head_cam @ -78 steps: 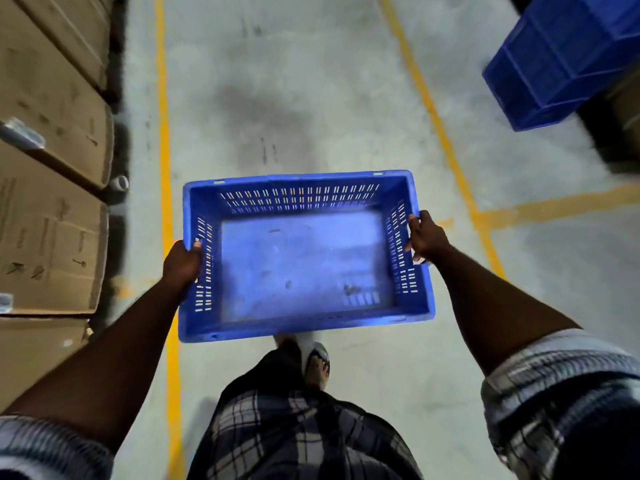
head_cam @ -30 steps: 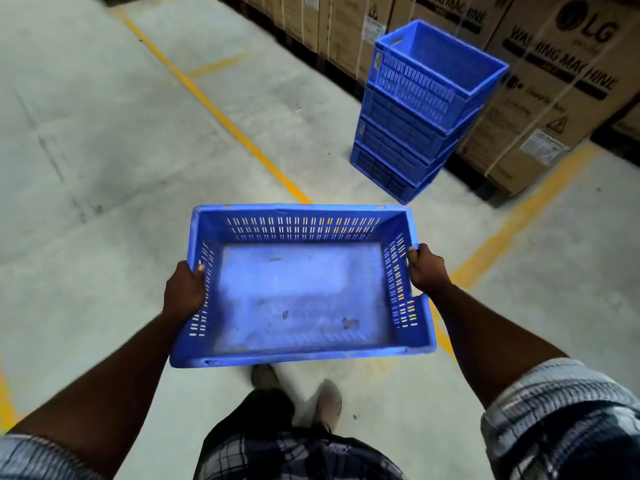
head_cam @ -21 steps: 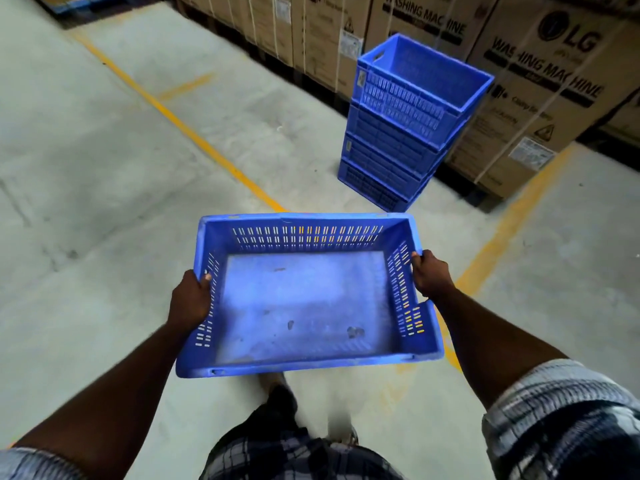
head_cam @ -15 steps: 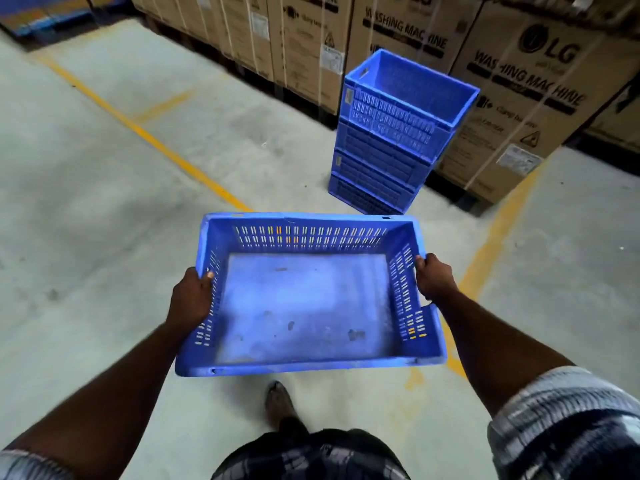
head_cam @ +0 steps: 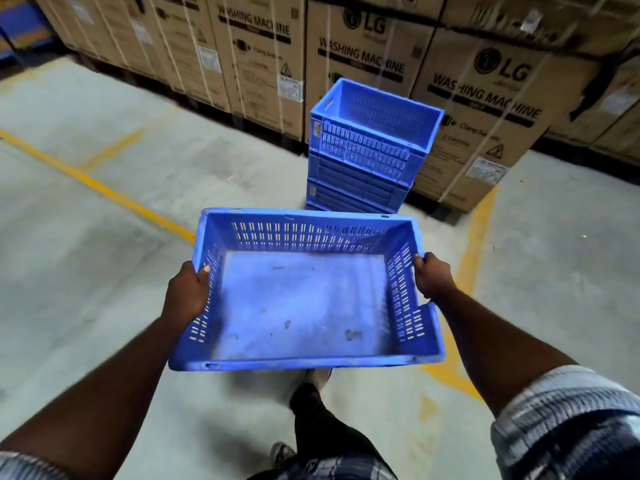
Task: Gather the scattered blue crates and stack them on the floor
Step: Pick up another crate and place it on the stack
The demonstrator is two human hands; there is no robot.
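The crate [head_cam: 304, 299] is hanging in the air just before the stack [head_cam: 370, 150], empty, its blue floor scuffed and spotted, its plastic walls slotted. The left hand [head_cam: 185, 294] is gripping its left rim, the right hand [head_cam: 433, 277] is clutching its right rim, both arms reaching forward. The stack is standing on concrete against cardboard boxes [head_cam: 485, 98].

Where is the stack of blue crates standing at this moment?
In the head view the stack of blue crates stands on the floor upper centre, just beyond the carried crate, directly in front of the washing machine cartons.
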